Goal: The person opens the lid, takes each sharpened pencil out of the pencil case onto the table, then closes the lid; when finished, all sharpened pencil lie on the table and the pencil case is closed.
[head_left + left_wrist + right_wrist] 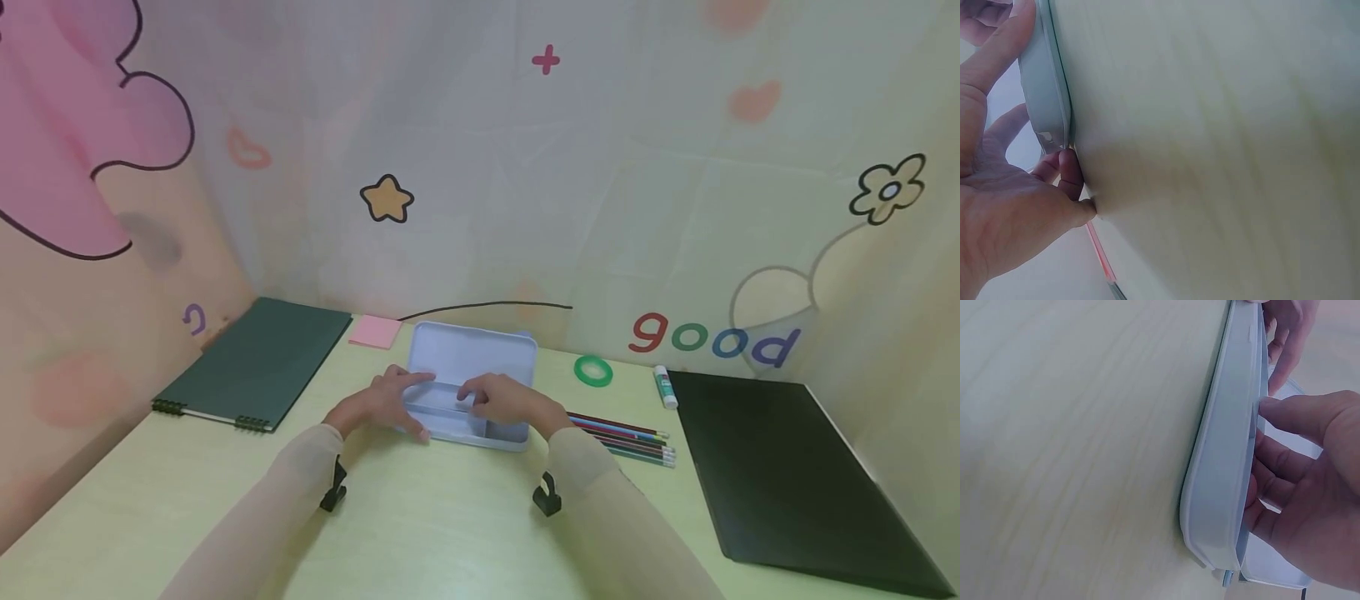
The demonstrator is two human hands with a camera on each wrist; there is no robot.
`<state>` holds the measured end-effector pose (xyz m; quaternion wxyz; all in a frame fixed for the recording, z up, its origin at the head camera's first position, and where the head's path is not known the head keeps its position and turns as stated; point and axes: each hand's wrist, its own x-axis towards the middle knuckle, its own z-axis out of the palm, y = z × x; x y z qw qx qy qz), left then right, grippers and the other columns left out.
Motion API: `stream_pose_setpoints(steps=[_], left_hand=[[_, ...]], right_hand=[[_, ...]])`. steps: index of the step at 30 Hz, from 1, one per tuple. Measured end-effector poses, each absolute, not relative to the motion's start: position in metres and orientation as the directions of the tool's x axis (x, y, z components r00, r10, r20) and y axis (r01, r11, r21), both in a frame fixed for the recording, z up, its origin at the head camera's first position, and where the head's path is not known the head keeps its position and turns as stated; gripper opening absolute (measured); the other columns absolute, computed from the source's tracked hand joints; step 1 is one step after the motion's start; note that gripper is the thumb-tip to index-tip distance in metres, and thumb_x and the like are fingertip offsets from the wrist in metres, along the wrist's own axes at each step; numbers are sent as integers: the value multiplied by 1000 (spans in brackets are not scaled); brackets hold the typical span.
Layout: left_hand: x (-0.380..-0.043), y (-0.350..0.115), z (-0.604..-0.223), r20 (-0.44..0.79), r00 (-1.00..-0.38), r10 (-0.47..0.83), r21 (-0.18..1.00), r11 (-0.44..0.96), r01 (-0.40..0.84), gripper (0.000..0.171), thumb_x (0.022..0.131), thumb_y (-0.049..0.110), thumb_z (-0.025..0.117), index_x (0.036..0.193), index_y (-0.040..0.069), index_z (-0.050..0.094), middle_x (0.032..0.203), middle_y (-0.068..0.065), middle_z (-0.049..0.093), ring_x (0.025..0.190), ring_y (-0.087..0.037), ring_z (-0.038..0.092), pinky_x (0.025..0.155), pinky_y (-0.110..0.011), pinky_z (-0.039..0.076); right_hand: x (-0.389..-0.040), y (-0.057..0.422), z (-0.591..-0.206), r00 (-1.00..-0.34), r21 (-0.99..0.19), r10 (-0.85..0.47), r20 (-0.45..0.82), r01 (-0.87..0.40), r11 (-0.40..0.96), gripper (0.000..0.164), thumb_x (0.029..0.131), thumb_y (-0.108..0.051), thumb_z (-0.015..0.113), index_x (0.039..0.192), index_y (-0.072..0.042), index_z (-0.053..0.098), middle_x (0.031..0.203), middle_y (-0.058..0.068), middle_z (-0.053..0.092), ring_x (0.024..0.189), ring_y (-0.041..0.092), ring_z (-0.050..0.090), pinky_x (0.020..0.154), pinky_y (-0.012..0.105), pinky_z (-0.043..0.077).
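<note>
A pale blue pencil case (471, 354) lies on the table with its lid raised at the back and its inner compartments exposed. My left hand (386, 402) grips the case's left end, thumb at the front wall and index finger stretched over the inside. In the left wrist view, fingers (1071, 175) curl by the lower corner of the case (1047, 81). My right hand (506, 398) reaches in from the right with bent fingers over the compartments. In the right wrist view its thumb is at the rim and its fingertips are hidden behind the front wall (1219, 462); cannot tell whether they pinch anything.
Several pencils (630, 437) lie right of the case, partly behind the right forearm. Beyond them are green tape (593, 371), a glue stick (665, 387) and a black folder (795, 475). A dark green spiral notebook (262, 362) and pink sticky notes (375, 332) lie left. A printed curtain (480, 250) hangs behind.
</note>
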<state>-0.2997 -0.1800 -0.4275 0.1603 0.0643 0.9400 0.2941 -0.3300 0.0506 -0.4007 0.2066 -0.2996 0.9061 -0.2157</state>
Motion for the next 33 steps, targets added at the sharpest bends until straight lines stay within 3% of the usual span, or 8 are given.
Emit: stream_pose_setpoints(steps=[26,33], left_hand=[[-299,-179,-427,-265,-939,218,573,819,29,97,71,38,90,153,29,40,153,-18,30,134,-40,33,108,-64,39],[-298,-180,-427,-260,-940,220,582,812,29,97,71,37,90,153,29,40,152,-18,31,134,-40,32,108,-63,39]], right_hand=[[-331,63,-391,-748,-517,-632,-200,-468,717,28,92,-6,69,119,-14,70,102,4,71,93,19,62,93,38,55],[-333,76,-386,-708,-506,-678,-199,-518,690,26,88,1,69,111,-11,74,95,2,72,89,17,62,85,32,56]])
